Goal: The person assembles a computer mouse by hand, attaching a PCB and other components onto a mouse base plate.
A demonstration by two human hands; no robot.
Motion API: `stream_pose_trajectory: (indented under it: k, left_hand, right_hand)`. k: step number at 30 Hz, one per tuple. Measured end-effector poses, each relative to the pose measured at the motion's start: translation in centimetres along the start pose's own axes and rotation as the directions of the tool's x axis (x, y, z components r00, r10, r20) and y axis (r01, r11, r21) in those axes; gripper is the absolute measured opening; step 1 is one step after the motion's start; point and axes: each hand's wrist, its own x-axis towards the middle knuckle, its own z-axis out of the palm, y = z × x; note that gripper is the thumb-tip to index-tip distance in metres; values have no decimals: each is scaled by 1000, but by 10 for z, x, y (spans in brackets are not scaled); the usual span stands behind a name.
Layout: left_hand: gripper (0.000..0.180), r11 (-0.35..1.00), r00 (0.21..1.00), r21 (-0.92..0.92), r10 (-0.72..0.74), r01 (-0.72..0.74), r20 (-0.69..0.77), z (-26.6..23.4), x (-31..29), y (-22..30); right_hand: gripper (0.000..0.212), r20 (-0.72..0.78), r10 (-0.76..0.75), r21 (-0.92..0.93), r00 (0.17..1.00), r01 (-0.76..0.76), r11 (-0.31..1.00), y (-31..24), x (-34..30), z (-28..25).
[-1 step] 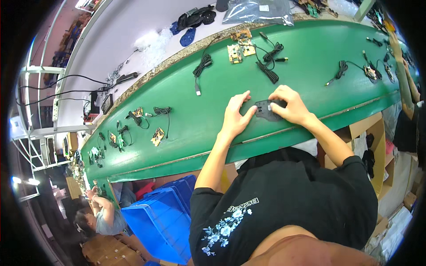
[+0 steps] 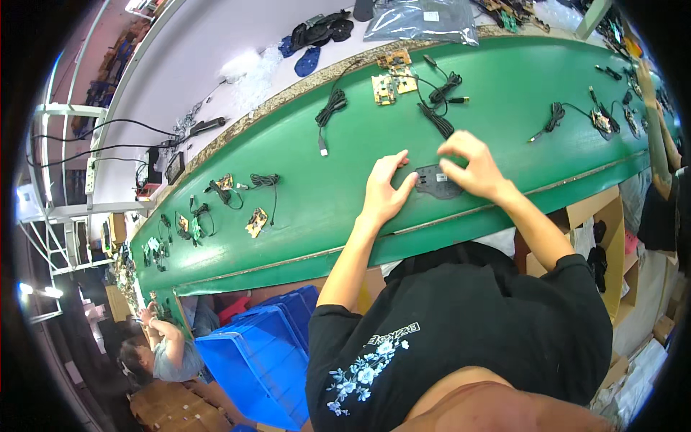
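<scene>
A flat dark plastic shell piece (image 2: 437,186) with a small pale label lies on the green work surface (image 2: 324,209) in front of me. My left hand (image 2: 387,189) is at its left side, thumb tip at the edge and fingers apart from the thumb, curled above the surface. Above the right part of the piece, my right hand (image 2: 471,167) hovers with thumb and fingers parted and nothing between them. Beyond my hands lie a bundled black cable (image 2: 436,119) and tan circuit boards (image 2: 384,89).
Another coiled cable (image 2: 331,106) lies farther left. Boards with cables sit at the left and right of the surface. Blue bins (image 2: 252,360) stand below at left, a cardboard box (image 2: 610,252) at right. Co-workers are at both ends; one's forearm (image 2: 656,137) reaches in at far right.
My right hand has lifted off the plastic piece and its fingers have parted. More of the piece shows, lying flat. My left hand has barely moved.
</scene>
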Motion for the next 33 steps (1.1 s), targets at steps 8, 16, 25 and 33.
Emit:
stream_pose_trajectory:
  k: [8, 16, 25, 33]
  left_hand:
    - [47, 998, 997, -10, 58, -59, -57, 4, -2, 2]
    - [44, 993, 994, -104, 38, -49, -106, -1, -9, -6]
    - [43, 991, 993, -80, 102, -106, -56, -1, 2, -9]
    - [38, 981, 901, -169, 14, -96, -433, -34, -8, -3]
  right_hand:
    - [52, 110, 390, -351, 914, -332, 876, 93, 214, -8]
    - [19, 122, 408, -166, 905, -387, 907, 88, 222, -32]
    - [6, -329, -68, 200, 942, 140, 970, -84, 287, -147]
    - [15, -223, -307, 262, 925, 360, 895, -230, 326, -107]
